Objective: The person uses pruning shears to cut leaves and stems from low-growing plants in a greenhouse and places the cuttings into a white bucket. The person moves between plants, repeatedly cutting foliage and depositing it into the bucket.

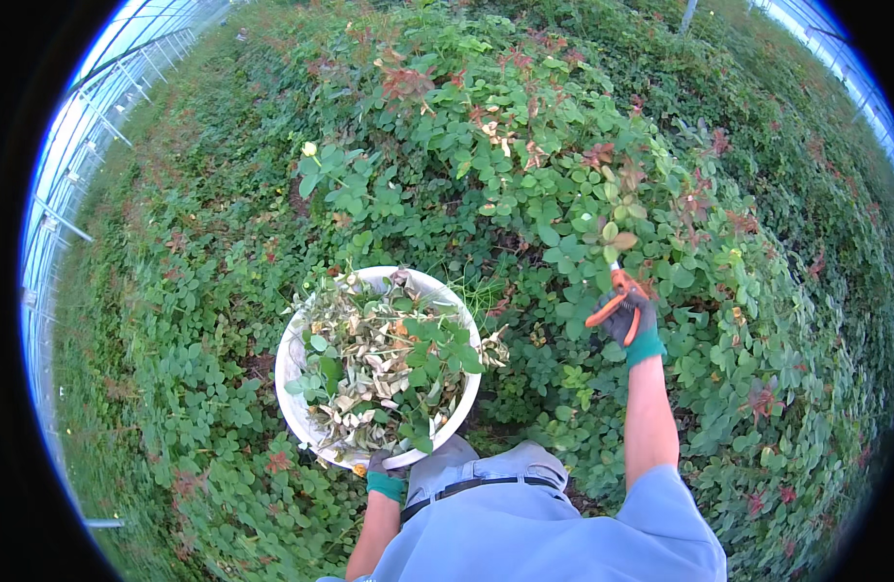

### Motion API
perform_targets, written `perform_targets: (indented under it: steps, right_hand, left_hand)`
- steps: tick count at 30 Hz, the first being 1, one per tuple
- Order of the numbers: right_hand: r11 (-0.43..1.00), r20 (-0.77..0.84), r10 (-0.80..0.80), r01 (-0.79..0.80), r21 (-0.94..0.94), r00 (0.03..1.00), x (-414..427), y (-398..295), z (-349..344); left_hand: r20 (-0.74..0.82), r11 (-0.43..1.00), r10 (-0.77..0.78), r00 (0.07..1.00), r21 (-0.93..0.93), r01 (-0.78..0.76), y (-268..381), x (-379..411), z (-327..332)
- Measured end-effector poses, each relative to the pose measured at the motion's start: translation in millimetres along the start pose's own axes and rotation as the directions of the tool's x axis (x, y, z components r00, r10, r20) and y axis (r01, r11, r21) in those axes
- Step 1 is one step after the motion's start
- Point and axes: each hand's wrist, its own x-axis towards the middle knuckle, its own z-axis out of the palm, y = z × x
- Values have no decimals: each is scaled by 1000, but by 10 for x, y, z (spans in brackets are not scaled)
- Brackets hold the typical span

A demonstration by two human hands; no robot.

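Note:
My gloved right hand (631, 320) grips orange-handled pruning shears (618, 291), held out over the rose bushes (563, 240). Their blades reach among leaves, and a shoot with reddish-green leaves (615, 236) stands just beyond the tip; whether it is between the blades I cannot tell. In front of my waist is a round white tub (287, 385), filled with cut stems, dry pale leaves (374, 364) and some fresh green leaves (439, 349). My gloved left hand (386, 469) holds the tub's near rim, its fingers partly hidden by it.
Dense rose foliage surrounds me on all sides, with reddish young shoots (407, 80) and dead leaves in places. A pale yellow bud (309, 149) rises beyond the tub. Greenhouse framing (119, 73) runs along the left edge, and a post (687, 14) stands at the far right.

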Motion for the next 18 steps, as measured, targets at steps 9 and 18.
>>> perform_targets:
  steps: [9,18]
  right_hand:
    - [911,-220,-411,389,-136,885,63,847,747]
    - [23,233,-340,256,-967,911,-603,1871,1150]
  left_hand:
    - [8,984,-165,986,72,164,793,948,8]
    - [-80,957,-283,956,46,287,899,1223,647]
